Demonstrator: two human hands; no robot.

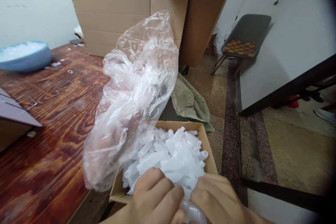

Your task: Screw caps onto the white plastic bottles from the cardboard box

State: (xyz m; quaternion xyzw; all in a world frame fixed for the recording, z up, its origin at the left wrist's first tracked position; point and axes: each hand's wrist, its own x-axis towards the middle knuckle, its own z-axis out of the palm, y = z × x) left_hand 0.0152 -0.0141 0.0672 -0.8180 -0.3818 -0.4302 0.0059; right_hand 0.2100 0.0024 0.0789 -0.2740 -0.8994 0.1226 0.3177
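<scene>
My left hand (pixel 154 196) and my right hand (pixel 215 197) meet at the bottom of the view, fingers curled and pressed together around a small translucent white plastic piece (pixel 193 213). Just beyond them an open cardboard box (pixel 202 131) holds a heap of several white plastic tubes (pixel 173 155). A crumpled clear plastic bag (pixel 136 91) rises out of the box's left side and leans over the edge of the wooden table (pixel 52 119).
A blue basin (pixel 25 56) of white pieces sits at the table's far left. Large cardboard boxes (pixel 123 10) stand at the back. A grey-purple flap (pixel 15 110) lies at left. On the floor lie an olive sack (pixel 189 101) and a chair (pixel 244 38).
</scene>
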